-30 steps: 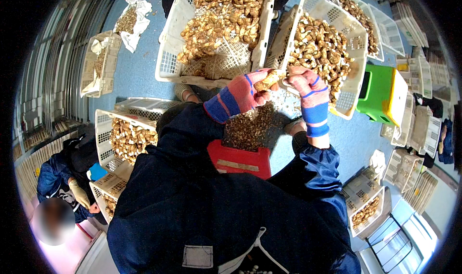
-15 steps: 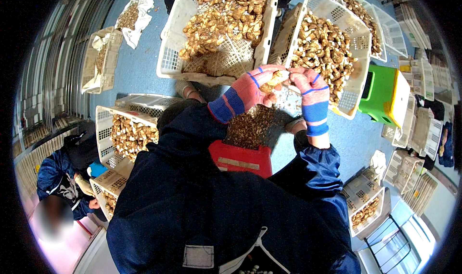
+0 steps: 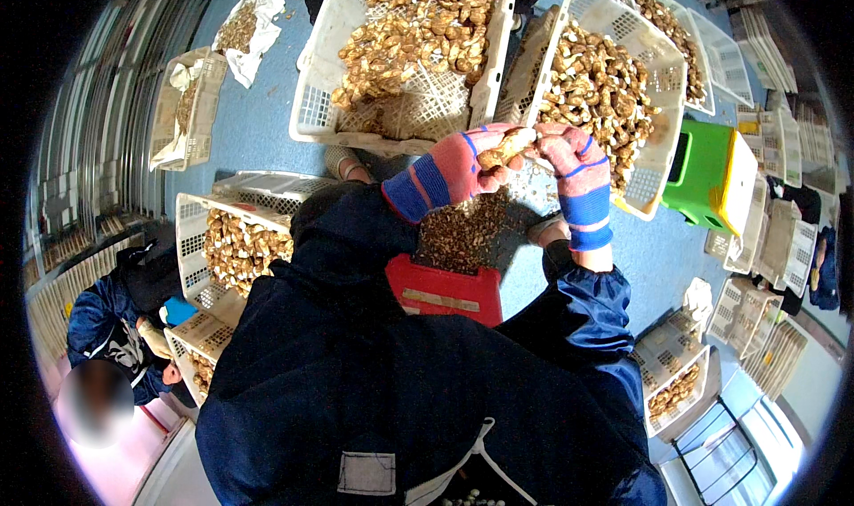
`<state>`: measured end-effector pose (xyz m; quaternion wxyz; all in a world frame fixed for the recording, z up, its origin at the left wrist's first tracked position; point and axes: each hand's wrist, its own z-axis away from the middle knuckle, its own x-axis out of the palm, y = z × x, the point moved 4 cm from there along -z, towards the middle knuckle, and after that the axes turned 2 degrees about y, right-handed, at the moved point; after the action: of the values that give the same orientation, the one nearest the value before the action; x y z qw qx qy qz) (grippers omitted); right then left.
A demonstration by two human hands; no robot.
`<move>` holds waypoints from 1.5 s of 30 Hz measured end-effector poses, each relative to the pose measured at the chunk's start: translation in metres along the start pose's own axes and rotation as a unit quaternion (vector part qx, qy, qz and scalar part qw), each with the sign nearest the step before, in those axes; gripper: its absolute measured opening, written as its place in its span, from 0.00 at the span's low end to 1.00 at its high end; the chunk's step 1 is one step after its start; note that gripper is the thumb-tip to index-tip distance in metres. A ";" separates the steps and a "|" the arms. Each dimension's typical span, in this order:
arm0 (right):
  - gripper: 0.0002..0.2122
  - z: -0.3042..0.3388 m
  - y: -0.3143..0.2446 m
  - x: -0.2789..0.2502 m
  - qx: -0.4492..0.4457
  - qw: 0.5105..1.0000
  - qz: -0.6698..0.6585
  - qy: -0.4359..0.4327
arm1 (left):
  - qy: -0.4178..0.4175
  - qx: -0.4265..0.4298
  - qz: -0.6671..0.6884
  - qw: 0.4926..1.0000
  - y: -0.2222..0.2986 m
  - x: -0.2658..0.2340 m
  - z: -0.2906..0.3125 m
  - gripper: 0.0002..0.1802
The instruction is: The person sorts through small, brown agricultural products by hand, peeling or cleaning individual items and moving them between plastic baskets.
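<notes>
My left hand (image 3: 455,168), in a pink and blue striped knitted glove, is closed around a brown and cream mushroom (image 3: 505,150). Its pale end points to the right. At that end, the fingers of my right hand (image 3: 574,164), gloved alike, are pinched together; whatever they hold is too small or hidden to make out. Beyond my hands stands a white plastic crate (image 3: 405,141) partly filled with brown mushrooms. To its right, a second white crate (image 3: 654,177) is heaped with mushrooms.
Brown trimmings (image 3: 463,235) litter the blue floor below my hands. A red stool (image 3: 449,291) is close to my body. On the right stands a green and yellow stool (image 3: 707,172). Another mushroom crate (image 3: 191,266) is at left, near a seated co-worker (image 3: 111,315).
The mushroom has turned slightly in my left hand, showing more of its brown side. My right fingers have shifted a little at its pale end.
</notes>
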<state>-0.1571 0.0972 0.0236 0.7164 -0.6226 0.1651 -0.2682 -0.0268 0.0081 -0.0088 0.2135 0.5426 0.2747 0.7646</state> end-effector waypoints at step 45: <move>0.12 0.011 0.051 0.014 -0.070 0.827 0.512 -0.222 | 0.084 0.183 -0.392 0.898 0.014 -0.057 -0.043 0.20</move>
<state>-0.1305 0.1019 -0.0228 0.7229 -0.5397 0.3147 0.2951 -0.0500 -0.0461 -0.0516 0.3683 0.3542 0.6174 0.5982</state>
